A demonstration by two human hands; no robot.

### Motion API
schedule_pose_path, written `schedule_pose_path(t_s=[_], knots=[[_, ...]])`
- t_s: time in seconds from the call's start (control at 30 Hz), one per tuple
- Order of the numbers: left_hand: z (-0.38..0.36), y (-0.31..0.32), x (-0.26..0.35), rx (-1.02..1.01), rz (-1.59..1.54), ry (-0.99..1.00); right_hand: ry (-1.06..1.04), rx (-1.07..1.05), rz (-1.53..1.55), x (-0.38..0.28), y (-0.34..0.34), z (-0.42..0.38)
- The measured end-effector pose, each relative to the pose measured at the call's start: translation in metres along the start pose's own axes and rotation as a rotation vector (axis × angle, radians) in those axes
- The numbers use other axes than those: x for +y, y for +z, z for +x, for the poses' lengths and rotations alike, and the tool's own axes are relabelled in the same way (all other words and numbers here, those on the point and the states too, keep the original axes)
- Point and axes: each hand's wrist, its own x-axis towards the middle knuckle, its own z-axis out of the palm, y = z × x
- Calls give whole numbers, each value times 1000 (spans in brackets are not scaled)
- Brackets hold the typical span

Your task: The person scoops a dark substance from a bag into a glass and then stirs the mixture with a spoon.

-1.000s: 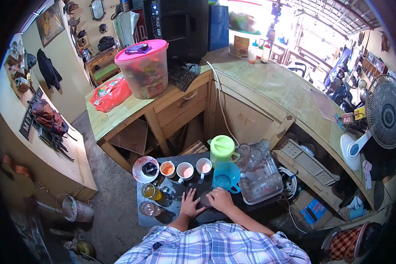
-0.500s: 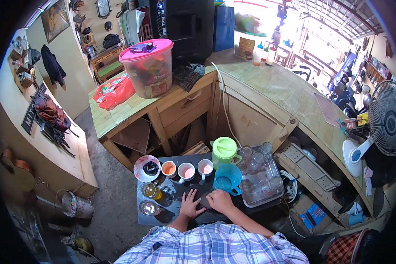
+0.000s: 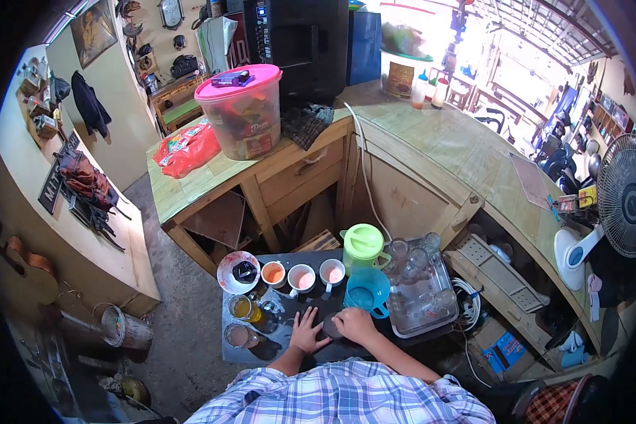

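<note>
The left hand (image 3: 306, 332) lies palm down on the dark table (image 3: 280, 331), fingers spread wide and gripping nothing, just beside a dark round piece (image 3: 330, 328) at its 9 o'clock; whether the thumb touches it is unclear. At the piece's 3 o'clock, the right hand (image 3: 356, 325) has its fingers curled in, their tips meeting the edge; whether they pinch it or merely rest there cannot be told. Taking the round piece as the clock's centre, a clear glass (image 3: 240, 336) stands at 9 o'clock, a glass of yellow liquid (image 3: 244, 308) a little above it, and the blue jug (image 3: 376, 284) between 1 and 2. Farther out, three white cups (image 3: 302, 278) line up from between 10 and 11 round to 12, a bowl (image 3: 227, 277) sits at 10, a tray of glasses (image 3: 410, 326) at 2, and the green pitcher (image 3: 364, 242) at 1. Well beyond, a pink-lidded tub (image 3: 242, 116) stands at 11.
</note>
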Motion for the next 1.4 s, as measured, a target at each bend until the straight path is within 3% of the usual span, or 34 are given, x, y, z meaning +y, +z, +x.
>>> schedule_pose_path(t_s=[0.1, 0.2, 0.3, 0.5, 0.63, 0.73, 0.8, 0.9, 1.03, 1.1, 1.2, 1.33, 1.4], knots=[[-1, 0, 0, 22, -22, 5, -54, 138, 145, -1, 3, 2], [0, -1, 0, 28, -38, 5, -25, 37, -11, 0, 3, 1], [0, -1, 0, 23, -36, 2, -29, 86, 154, 0, 4, 3], [0, -2, 1, 4, -28, -6, -38, 20, 80, -1, 2, 3], [1, -2, 0, -7, -12, -1, -10, 150, 199, -1, 7, 6], [0, -2, 1, 35, -63, 5, -13, 27, 19, 0, 7, 4], [0, -2, 2, 38, -65, 8, -21, 114, 215, -1, 10, 6], [1, -2, 0, 23, -50, 6, 18, 85, 49, -6, 3, 8], [1, -2, -1, 15, -32, 12, -16, 66, 110, -7, 7, 7], [1, -3, -1, 22, -39, 8, -37, 187, 104, -9, 8, 9], [1, -3, 0, 26, -42, 6, -8, 51, 20, -5, 8, 9], [1, -4, 0, 37, -40, 9, 12, 175, 171, -13, 4, 10], [0, -3, 0, 28, -35, 7, 61, 10, -21, -14, 0, 9]])
